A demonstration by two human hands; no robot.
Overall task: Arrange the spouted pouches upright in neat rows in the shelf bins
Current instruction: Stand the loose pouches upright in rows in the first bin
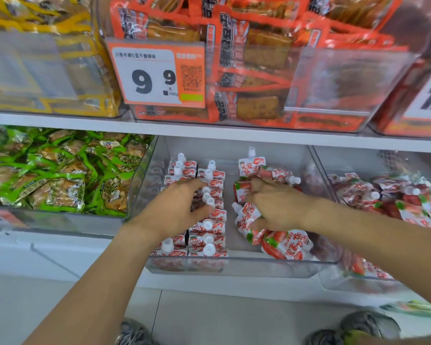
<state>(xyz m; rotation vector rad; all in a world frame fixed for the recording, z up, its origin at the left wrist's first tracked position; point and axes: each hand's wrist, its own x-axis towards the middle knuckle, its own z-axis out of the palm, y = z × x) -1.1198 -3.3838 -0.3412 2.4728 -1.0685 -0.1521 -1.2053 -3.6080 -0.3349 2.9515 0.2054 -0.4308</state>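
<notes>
Two rows [207,220] stood done; left hand [177,210] lay flat, right hand [276,205] gripped loose pouches [249,220], more remained.

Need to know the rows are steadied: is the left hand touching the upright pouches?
Touching. The head view shows the left hand resting on the upright pouches, fingers among their white caps.

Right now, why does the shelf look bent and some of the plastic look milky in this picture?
Head view: the wide-angle lens bows the white shelf edge; soft even light, no hard shadows; glare whitens the clear bin front above; the yellow packs and picture corners are smeared, while the left hand, right hand and spouted pouches are fairly sharp.
</notes>
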